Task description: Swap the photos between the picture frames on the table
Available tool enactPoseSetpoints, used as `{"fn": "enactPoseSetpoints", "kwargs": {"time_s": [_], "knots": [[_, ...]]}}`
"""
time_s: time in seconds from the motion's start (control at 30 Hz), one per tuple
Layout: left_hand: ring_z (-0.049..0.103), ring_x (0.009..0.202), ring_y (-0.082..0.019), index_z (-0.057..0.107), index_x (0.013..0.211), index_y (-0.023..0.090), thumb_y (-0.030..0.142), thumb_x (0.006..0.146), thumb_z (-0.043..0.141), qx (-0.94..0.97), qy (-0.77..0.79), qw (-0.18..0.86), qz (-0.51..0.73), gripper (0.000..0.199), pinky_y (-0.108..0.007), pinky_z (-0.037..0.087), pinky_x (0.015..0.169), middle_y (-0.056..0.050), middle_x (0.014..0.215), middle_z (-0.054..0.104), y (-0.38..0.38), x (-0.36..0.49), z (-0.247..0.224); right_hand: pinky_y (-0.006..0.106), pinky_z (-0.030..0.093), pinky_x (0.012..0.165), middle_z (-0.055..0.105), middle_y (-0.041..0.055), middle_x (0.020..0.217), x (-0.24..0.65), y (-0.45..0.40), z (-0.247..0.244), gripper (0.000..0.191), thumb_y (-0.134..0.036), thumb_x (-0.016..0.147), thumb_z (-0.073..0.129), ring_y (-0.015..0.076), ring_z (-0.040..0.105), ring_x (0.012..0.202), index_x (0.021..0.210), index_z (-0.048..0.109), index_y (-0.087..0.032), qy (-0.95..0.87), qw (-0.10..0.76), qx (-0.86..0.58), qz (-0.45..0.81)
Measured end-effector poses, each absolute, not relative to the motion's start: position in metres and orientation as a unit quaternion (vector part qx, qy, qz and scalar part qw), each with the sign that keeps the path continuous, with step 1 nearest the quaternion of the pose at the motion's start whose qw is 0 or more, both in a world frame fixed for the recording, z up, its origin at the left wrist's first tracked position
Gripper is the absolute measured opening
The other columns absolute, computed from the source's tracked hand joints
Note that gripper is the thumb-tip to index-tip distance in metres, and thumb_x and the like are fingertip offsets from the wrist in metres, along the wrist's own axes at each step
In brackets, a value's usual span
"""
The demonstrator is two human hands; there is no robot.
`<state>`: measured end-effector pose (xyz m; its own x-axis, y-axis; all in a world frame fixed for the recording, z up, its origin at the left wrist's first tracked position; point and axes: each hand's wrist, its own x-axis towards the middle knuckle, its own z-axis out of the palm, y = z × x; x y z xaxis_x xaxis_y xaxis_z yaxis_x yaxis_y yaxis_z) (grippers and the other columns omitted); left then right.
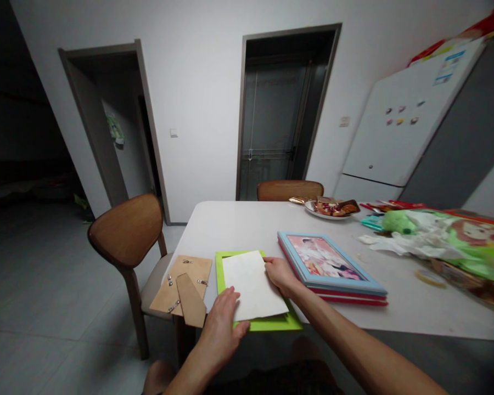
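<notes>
A green frame [267, 323] lies at the table's front edge, with a white sheet [253, 285] resting over its opening, slightly askew. My left hand [226, 323] is at the sheet's lower left, thumb on the frame's front border and fingers apart. My right hand [280, 275] is closed at the sheet's upper right edge; what its fingers grip there is too hidden to tell. Left of the frame lies a brown backing board [201, 269] with metal clips and a stand leg [190, 302]. To the right, a blue picture frame [333, 258] tops a stack with red frames [349, 298].
A plate [331, 214] of food sits toward the table's back. Green and white wrappings [428, 233] and a tape roll [430, 278] are at the right. Wooden chairs stand at the left [127, 230] and behind the table [290, 190]. A white fridge [403, 120] is back right.
</notes>
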<state>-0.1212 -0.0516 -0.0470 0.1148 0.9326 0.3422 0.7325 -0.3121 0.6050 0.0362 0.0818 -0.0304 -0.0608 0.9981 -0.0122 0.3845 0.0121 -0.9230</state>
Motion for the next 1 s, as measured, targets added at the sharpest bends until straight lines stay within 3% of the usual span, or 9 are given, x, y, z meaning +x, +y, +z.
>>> {"fn": "enactPoseSetpoints", "kwargs": {"time_s": [0.17, 0.33, 0.6, 0.87, 1.0], "knots": [[0.038, 0.117, -0.023, 0.047, 0.112, 0.009, 0.011, 0.069, 0.054, 0.750, 0.578, 0.135, 0.293, 0.044, -0.039, 0.031, 0.099, -0.015, 0.125, 0.044, -0.052, -0.121, -0.038, 0.019, 0.042, 0.060, 0.067, 0.0071, 0.079, 0.035, 0.082, -0.031, 0.045, -0.008, 0.066, 0.032, 0.0151, 0.060, 0.072, 0.101, 0.061, -0.010, -0.648, 0.348, -0.599, 0.317], [0.037, 0.118, -0.023, 0.050, 0.111, 0.013, 0.017, 0.074, 0.049, 0.767, 0.587, 0.126, 0.228, 0.037, -0.042, 0.026, 0.101, -0.013, 0.126, 0.045, -0.053, -0.118, -0.030, 0.022, 0.039, 0.069, 0.065, 0.0105, 0.086, 0.036, 0.081, -0.028, 0.034, -0.012, 0.069, 0.038, 0.0168, 0.058, 0.078, 0.090, 0.064, -0.012, -0.701, 0.281, -0.624, 0.200], [0.032, 0.122, -0.023, 0.045, 0.118, 0.014, 0.026, 0.080, 0.042, 0.777, 0.598, 0.106, 0.166, 0.040, -0.043, 0.021, 0.102, -0.010, 0.129, 0.041, -0.050, -0.112, -0.025, 0.028, 0.035, 0.073, 0.056, 0.0139, 0.092, 0.033, 0.070, -0.036, 0.029, -0.023, 0.076, 0.039, 0.0213, 0.050, 0.088, 0.095, 0.058, -0.012, -0.739, 0.224, -0.632, 0.058], [0.024, 0.125, -0.021, 0.034, 0.126, 0.013, 0.031, 0.075, 0.050, 0.765, 0.601, 0.122, 0.199, 0.057, -0.041, 0.021, 0.103, -0.011, 0.136, 0.029, -0.059, -0.144, -0.021, 0.029, 0.032, 0.080, 0.055, 0.0090, 0.099, 0.023, 0.050, -0.034, 0.030, -0.025, 0.078, 0.042, 0.0198, 0.046, 0.093, 0.102, 0.058, -0.017, -0.803, 0.237, -0.546, 0.044], [0.019, 0.126, -0.026, 0.034, 0.126, 0.015, 0.026, 0.062, 0.061, 0.715, 0.676, 0.073, 0.163, 0.070, -0.046, 0.019, 0.101, -0.012, 0.136, 0.027, -0.069, -0.211, -0.029, 0.029, 0.032, 0.080, 0.057, 0.0075, 0.098, -0.009, 0.021, -0.020, 0.028, -0.025, 0.077, 0.044, 0.0185, 0.047, 0.092, 0.100, 0.059, -0.018, -0.859, 0.237, -0.444, 0.097]]}}
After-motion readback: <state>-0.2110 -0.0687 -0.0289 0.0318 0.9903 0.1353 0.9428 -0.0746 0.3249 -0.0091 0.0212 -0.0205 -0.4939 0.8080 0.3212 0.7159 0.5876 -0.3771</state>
